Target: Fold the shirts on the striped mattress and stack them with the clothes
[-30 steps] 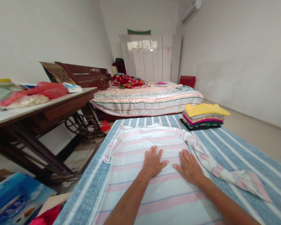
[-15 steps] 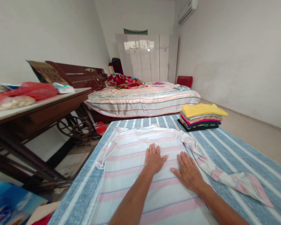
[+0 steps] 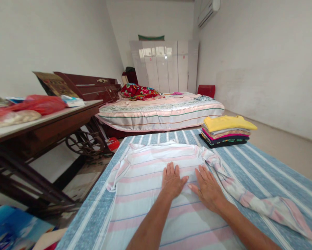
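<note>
Shirt [image 3: 150,173]; pink-and-white stripes, flat

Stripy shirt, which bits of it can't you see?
Head view only:
- striped shirt: bottom hem cut off by the picture's lower edge.
- Cloth beneath the left hand and right hand: covered by the flat palms.
- Its underside: hidden against the blue striped sheet.
- folded stack: lower garments show edges only, under the yellow top.

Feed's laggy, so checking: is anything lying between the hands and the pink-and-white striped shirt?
Nothing visible. The left hand and right hand rest flat, directly on the pink-and-white striped shirt.
</note>
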Available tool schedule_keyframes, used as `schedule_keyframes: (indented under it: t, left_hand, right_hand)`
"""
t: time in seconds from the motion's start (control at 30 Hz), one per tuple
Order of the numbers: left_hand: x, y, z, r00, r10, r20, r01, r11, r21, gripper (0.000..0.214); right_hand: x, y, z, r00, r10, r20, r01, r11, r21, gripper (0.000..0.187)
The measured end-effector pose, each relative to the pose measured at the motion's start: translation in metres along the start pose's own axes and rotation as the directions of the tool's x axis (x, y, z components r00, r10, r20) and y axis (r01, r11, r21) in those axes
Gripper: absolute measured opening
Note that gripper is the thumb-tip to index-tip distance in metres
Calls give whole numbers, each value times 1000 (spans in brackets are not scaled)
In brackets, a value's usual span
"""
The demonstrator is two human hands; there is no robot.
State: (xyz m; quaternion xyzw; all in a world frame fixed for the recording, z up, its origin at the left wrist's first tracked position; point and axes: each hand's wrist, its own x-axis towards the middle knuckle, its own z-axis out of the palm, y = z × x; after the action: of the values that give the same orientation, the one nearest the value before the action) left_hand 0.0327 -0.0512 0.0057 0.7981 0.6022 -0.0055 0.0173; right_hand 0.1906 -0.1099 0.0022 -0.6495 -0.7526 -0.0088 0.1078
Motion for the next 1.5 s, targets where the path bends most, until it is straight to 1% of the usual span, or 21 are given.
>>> schedule_keyframes:
  t: [0.07, 0.13, 0.23, 0.33, 0.43, 0.53, 0.63, 0.73, 0.87, 0.97, 1.07, 1.13, 1.23, 1.33, 1.43, 1.5]
  left_hand:
    - [0, 0, 0, 1000, -3, 12, 3, 1000, 7, 74]
    - [0, -1, -1, 1000, -4, 24, 4, 1000, 3, 72]
    - [0, -1, 0, 1000, -2, 17, 2, 1000, -13, 77]
    - [0, -2, 2, 1000, 0, 4, 0, 1000, -28, 80]
    - [-1, -2, 4, 1000, 1, -1, -1, 999, -41, 81]
    - [-2, -2, 3, 1000, 6, 3, -6, 998, -63, 78]
    - [-3, -3, 1, 1000, 19, 0, -19, 995, -96, 72]
    - [-4, -4, 0, 999, 31, -7, -32, 992, -120, 68]
    - [-4, -5, 4, 999, 47, -24, -50, 989, -143, 68]
    - [-4, -5, 6, 999, 44, -32, -48, 988, -145, 67]
    - [-4, -4, 4, 999, 34, -16, -36, 988, -149, 67]
    - [-5, -4, 2, 999, 32, 2, -31, 987, -156, 68]
    - [-5, -3, -1, 999, 33, 32, -27, 986, -164, 68]
    - [-6, -3, -5, 999, 32, 44, -24, 986, -165, 66]
    - [-8, -4, -8, 998, 49, 30, -43, 982, -185, 63]
    - [-9, -4, -10, 998, 57, 26, -51, 978, -203, 61]
  right_hand:
    - [21, -4, -6, 998, -68, -10, 68, 997, 24, 77]
    - [42, -1, -5, 994, -110, 18, 110, 994, 18, 75]
    - [62, 12, 8, 994, -93, 64, 93, 996, -7, 76]
    - [66, 27, 24, 994, -81, 67, 82, 997, -14, 76]
    - [69, 33, 33, 995, -72, 63, 74, 997, -18, 75]
    - [78, 34, 35, 997, -52, 51, 53, 998, -19, 69]
    - [87, 35, 35, 998, -56, 40, 57, 998, -17, 63]
    - [90, 37, 34, 997, -64, 49, 64, 998, -15, 61]
    - [93, 37, 29, 997, -42, 66, 44, 999, -21, 61]
    - [107, 27, 26, 996, -61, 65, 62, 998, -16, 60]
    - [131, 15, 28, 984, -155, 87, 154, 988, 12, 57]
    - [148, 13, 32, 975, -188, 114, 186, 982, 28, 60]
    - [169, 21, 39, 978, -161, 134, 158, 987, 32, 65]
    - [181, 31, 42, 985, -120, 124, 118, 993, 28, 63]
    - [183, 34, 40, 990, -95, 102, 92, 995, 29, 56]
    - [184, 35, 36, 994, -72, 78, 69, 997, 33, 46]
